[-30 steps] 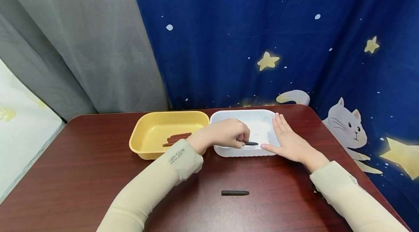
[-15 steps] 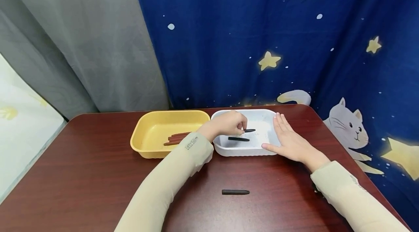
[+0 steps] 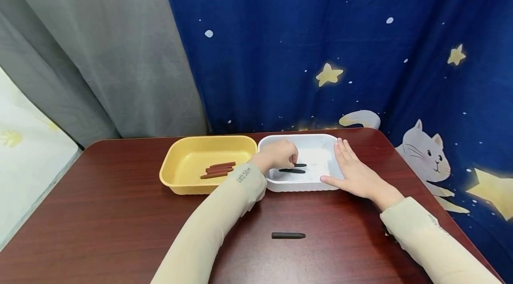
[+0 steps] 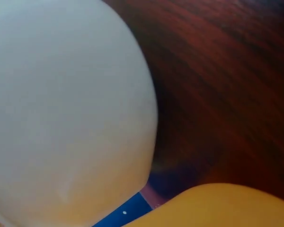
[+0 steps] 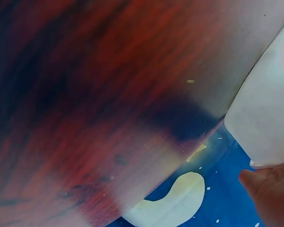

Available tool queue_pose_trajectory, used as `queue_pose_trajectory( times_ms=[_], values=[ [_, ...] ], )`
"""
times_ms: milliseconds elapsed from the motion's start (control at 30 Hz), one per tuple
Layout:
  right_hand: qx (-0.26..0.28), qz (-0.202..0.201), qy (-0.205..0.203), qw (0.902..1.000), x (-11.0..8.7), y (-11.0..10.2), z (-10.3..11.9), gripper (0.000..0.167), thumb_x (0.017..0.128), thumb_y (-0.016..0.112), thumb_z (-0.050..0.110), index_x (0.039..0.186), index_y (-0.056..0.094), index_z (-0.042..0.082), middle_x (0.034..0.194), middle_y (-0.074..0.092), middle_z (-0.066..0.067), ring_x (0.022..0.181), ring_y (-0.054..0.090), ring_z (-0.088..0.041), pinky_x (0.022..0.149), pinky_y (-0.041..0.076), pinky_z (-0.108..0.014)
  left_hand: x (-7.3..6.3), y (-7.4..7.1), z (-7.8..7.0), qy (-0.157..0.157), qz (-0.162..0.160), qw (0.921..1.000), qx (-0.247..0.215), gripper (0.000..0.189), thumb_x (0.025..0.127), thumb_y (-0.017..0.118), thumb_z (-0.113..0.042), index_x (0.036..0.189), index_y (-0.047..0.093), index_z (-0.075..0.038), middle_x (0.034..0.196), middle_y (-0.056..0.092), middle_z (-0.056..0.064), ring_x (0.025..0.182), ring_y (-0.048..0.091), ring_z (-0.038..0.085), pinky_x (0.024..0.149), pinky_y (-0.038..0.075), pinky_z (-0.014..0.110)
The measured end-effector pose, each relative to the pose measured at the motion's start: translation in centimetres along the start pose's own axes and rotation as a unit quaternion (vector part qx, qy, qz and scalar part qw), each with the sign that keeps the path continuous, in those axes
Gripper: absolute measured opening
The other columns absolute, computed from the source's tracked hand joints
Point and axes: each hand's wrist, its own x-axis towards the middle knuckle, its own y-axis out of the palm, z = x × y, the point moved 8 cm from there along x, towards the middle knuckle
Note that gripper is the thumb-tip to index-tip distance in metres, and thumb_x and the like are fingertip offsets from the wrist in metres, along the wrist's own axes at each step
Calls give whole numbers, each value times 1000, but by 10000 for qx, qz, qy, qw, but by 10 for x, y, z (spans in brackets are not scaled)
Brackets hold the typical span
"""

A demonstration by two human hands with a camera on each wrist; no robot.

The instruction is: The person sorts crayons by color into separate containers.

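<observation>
My left hand [image 3: 279,155] reaches into the white plastic tray [image 3: 306,187] and pinches a black crayon [image 3: 300,165] by its left end, which the fingers hide. A second black crayon [image 3: 291,171] lies just in front of it on the tray floor, almost parallel. With fingers straight, my right hand [image 3: 354,175] rests against the tray's right side. In the right wrist view, part of that hand [image 5: 274,194] touches the white tray [image 5: 267,104]. A third black crayon [image 3: 288,235] lies on the table nearer to me. The left wrist view shows no fingers.
Left of the white tray, side by side with it, stands a yellow tray [image 3: 176,188] with several reddish-brown crayons [image 3: 218,169] lying in it. Both are near the back edge of the dark red wooden table [image 3: 100,208]. Curtains [image 3: 280,52] hang behind.
One black crayon, earlier at the left hand's fingertips, now lies on the tray floor. My left hand has brought another left and nearer, beside it. The right hand stays still.
</observation>
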Motion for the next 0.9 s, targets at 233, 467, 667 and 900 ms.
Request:
queue_pose_trajectory(
  times_ms=[233,467,667,900],
  values=[
    [2,-28,-6,10000,0,0,-1,113,90,55,68,156,4,-8,166,-7,-21,154,-4,-40,121,17,-61,2,5,4,-147,4,9999,55,7,87,71,-13,86,73,-20,86,68,-7,82,59,11,70,49,25],
    [3,-27,-21,10000,0,1,0,113,90,54,69,156,5,-8,166,-5,-22,154,-3,-41,120,18,-61,-3,5,3,-172,64,9998,-69,9,88,69,-14,91,75,-20,91,69,-7,86,59,11,76,50,24],
    [21,-17,-9,10000,-1,0,1,113,90,55,69,156,5,-8,166,-5,-23,154,-3,-41,120,18,-62,-10,-2,-2,-42,31,9999,-122,9,90,68,-15,95,76,-19,96,71,-7,88,60,10,79,50,24],
    [-11,-39,-9,10000,-1,0,1,113,89,55,69,156,6,-9,166,-3,-24,154,-2,-42,119,19,-62,-20,-9,-10,308,-176,9994,4,8,90,69,-17,94,76,-18,94,72,-6,88,62,10,79,50,24]
  ],
)
